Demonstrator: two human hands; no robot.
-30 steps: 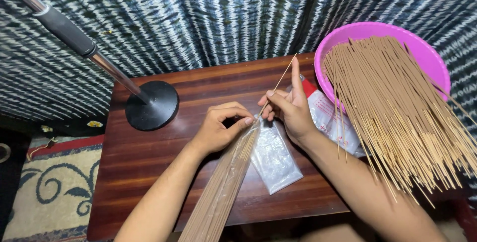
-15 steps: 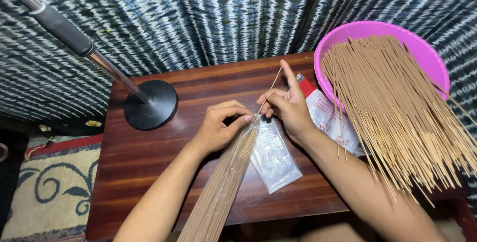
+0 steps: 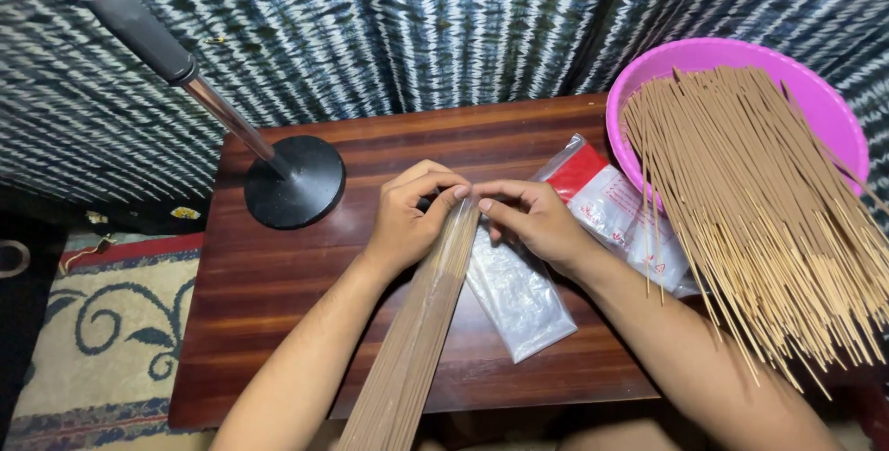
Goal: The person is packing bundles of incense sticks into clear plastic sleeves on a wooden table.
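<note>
- Desk [image 3: 278, 321]: one, dark brown wood, set against one blue-and-white patterned cloth [image 3: 417, 25] at the back; one patterned rug [image 3: 83, 340] lies on the floor to its left.
- Basin [image 3: 741, 57]: one, pink, at the desk's right end, heaped with loose sticks [image 3: 769, 210], too many to count, fanning over its near rim towards the viewer.
- Bundle [image 3: 417, 340]: one tight sheaf of thin brown sticks; its long axis runs from the bottom edge of the view up and slightly right, its far tip pointing away from the person, at mid-desk between the two hands.
- Stand [image 3: 294, 181]: one, with a round black base on the desk's left rear and a pole slanting up to the left, just beside the left hand but apart from the bundle.
- Bags [image 3: 519, 289]: two seen, clear plastic, flat on the desk; one just right of the bundle, one with a red strip [image 3: 611, 201] nearer the basin.
- Left hand [image 3: 407, 219]: fingers clenched round the bundle's tip.
- Right hand [image 3: 532, 219]: fingers pinching the same tip from the right, over the nearer bag.
</note>
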